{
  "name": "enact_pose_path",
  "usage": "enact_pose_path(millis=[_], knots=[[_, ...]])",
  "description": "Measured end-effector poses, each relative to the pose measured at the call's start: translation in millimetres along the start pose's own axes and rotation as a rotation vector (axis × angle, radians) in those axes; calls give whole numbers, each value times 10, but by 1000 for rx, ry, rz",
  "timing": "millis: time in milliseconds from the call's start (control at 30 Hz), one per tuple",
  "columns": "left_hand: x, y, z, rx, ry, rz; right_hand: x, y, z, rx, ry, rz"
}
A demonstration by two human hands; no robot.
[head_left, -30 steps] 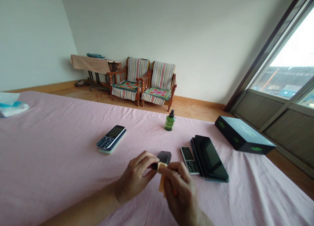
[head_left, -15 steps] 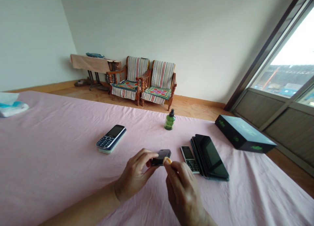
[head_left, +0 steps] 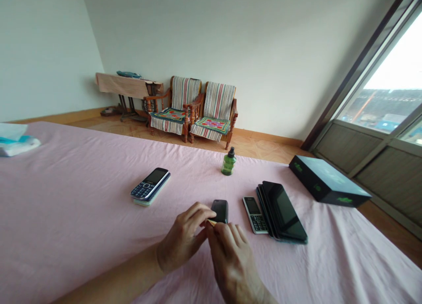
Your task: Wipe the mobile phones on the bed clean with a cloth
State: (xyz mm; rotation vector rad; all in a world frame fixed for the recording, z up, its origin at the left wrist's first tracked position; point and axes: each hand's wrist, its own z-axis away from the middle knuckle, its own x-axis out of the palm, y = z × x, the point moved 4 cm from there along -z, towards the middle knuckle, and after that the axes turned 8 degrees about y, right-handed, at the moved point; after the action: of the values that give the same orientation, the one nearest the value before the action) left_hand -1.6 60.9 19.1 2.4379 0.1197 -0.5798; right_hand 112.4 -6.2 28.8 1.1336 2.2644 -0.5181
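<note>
My left hand [head_left: 183,238] pinches the near end of a small black phone [head_left: 220,209] just above the pink tablecloth. My right hand [head_left: 232,262] is curled against the same end, with a sliver of yellow cloth [head_left: 211,223] showing between its fingers. Both hands meet at the front middle of the table. Most of the cloth is hidden under my right hand.
A keypad phone [head_left: 254,213] and a stack of black smartphones [head_left: 283,211] lie to the right. Two stacked keypad phones [head_left: 150,186] lie to the left, a green spray bottle [head_left: 228,162] behind. A black box [head_left: 326,181] sits far right, a tissue pack [head_left: 13,139] far left.
The black phone turned from lying crosswise to pointing away from me. My right hand moved left and over the cloth, which now shows much less.
</note>
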Motion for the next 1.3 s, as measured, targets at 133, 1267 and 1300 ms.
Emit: enact_pose_path(millis=[133,1267,1300], knots=[[-4,16,-10,14,7,-5,30,-1,-8,19,-24,-51],[2,-184,-52,-130,15,4,168,550,214,478,48,-283],[8,-190,-48,-144,0,7,194,541,222,476,33,-298]])
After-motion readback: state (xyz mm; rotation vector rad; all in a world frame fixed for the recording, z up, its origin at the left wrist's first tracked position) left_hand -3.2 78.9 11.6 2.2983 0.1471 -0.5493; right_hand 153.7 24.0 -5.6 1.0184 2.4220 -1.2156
